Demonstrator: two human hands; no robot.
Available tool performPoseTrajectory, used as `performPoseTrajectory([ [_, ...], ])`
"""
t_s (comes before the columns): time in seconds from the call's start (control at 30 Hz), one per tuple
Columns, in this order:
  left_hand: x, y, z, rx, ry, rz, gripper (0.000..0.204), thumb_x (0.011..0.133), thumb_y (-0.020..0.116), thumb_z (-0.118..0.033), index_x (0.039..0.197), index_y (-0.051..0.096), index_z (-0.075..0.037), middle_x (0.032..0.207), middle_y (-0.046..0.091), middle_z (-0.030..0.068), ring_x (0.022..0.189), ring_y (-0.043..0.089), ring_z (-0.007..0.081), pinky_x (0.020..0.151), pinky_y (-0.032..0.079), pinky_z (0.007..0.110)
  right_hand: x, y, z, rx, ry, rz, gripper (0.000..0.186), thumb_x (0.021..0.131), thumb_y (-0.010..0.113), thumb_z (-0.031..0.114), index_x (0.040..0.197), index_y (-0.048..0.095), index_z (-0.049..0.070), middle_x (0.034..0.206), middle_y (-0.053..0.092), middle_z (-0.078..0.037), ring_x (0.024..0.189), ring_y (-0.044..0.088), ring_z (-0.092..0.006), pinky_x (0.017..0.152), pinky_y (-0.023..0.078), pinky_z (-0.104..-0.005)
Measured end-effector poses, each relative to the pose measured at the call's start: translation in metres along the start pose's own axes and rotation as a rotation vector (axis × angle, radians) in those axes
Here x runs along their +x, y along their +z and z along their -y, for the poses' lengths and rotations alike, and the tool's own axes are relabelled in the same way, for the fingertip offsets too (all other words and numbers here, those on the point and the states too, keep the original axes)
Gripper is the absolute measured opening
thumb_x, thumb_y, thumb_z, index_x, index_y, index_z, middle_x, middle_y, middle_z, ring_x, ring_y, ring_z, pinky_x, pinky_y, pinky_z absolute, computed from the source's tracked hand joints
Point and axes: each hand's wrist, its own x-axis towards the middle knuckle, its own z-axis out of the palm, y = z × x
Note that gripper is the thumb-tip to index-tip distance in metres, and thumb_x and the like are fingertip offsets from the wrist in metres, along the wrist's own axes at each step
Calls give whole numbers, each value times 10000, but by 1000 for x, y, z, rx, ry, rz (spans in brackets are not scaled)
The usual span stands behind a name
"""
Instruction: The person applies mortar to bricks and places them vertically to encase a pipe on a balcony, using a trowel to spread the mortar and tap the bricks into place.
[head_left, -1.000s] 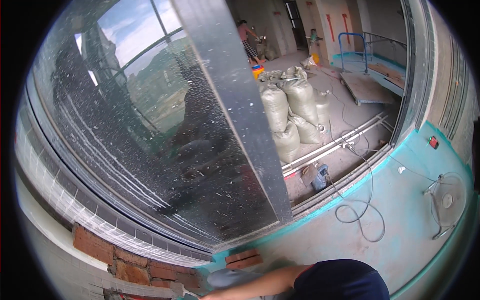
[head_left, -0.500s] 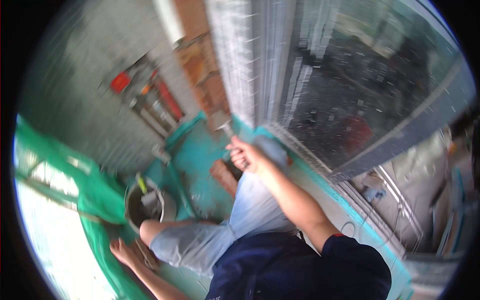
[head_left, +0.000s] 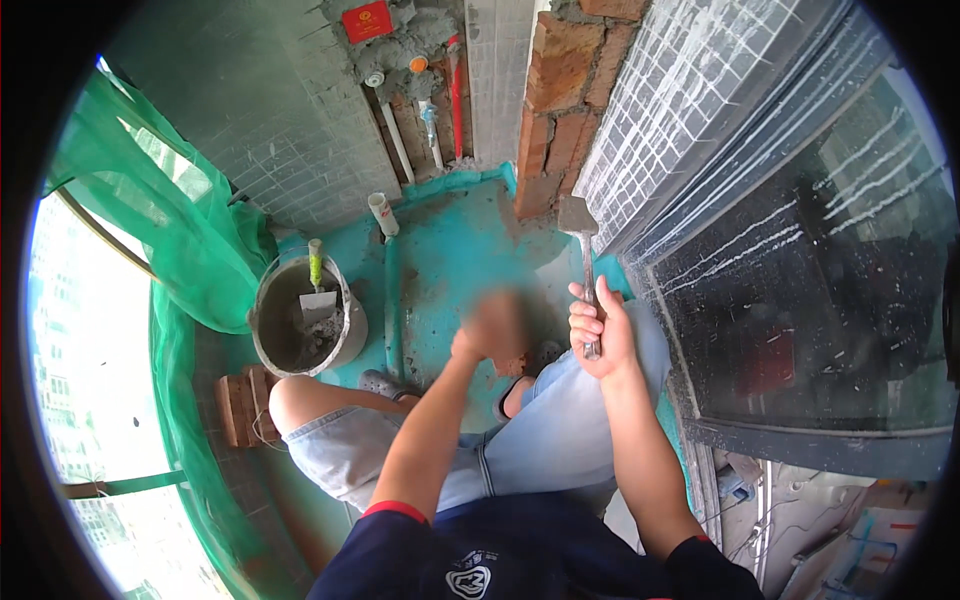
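Note:
My right hand (head_left: 606, 335) is closed round the handle of a small metal trowel (head_left: 588, 275), held above my right knee with its flat, squarish blade pointing up and away from me. My left hand (head_left: 488, 325) reaches forward between my knees and is smeared, so its fingers cannot be read. Just beneath it, part of a reddish-brown brick (head_left: 510, 366) shows; whether the hand touches it is unclear. To the left stands a bucket (head_left: 355, 335) with grey mortar in it. A second trowel (head_left: 316, 264) with a yellow-green handle rests inside the bucket.
Beside the bucket, a pipe stub (head_left: 382, 213) rises from the green-coated floor (head_left: 450, 240). Exposed brickwork (head_left: 562, 70) and wall pipes (head_left: 457, 100) are ahead. A dark glass panel (head_left: 800, 300) stands on the right, green netting (head_left: 190, 240) and stacked bricks (head_left: 236, 408) on the left.
My left hand has come from beside the netting to between my knees. My right hand has moved back from the brickwork with the trowel. The view has shifted.

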Motion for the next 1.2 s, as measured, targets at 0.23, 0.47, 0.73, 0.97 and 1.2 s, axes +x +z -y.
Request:
performPoseTrajectory([
  [0.23, 7, 79, -61, -300, -60, -189, 423, 881, 567, -283, 1259, 469, -119, 1210, 593, 167, 1102, 600, 307, 880, 484, 422, -3, 4, 13, -47, -81, -117, 381, 995, 510, 431, 1137, 528, 79, 687, 402, 47, 487, 360, -34, 426, 307, -189],
  [0.47, 13, 25, 16, -1150, -486, 484, 376, 873, 583, -266, 1218, 551, -120, 1167, 615, 135, 1056, 625, 264, 836, 519, 439, 4, 8, 13, 82, -60, -134, 371, 993, 525, 409, 1104, 550, 56, 676, 399, 37, 483, 363, -40, 400, 311, -184],
  [0.73, -4, -136, 5, -1516, 94, 421, 817, 696, 844, -263, 1387, 443, -94, 1238, 599, 57, 1106, 588, 245, 930, 483, 447, 6, 30, -6, 220, 83, 16, 440, 1015, 465, 415, 1147, 502, -3, 690, 411, 16, 474, 370, -37, 418, 329, -181],
  [0.97, 58, -145, 9, -1362, -90, 5, 602, 647, 725, 57, 1212, 536, -31, 1080, 647, 85, 935, 645, 247, 788, 556, 405, 2, 32, -18, 280, 184, 60, 484, 1028, 418, 429, 1231, 491, -5, 730, 419, 10, 488, 372, -40, 445, 358, -204],
  [1.2, 212, -175, -39, -811, 264, -280, 460, 622, 725, 14, 1075, 657, -30, 954, 718, 108, 868, 689, 253, 809, 535, 366, 3, 51, -44, -110, 285, -107, 399, 1027, 433, 385, 1274, 447, 71, 752, 391, 25, 511, 348, -48, 457, 346, -210],
])
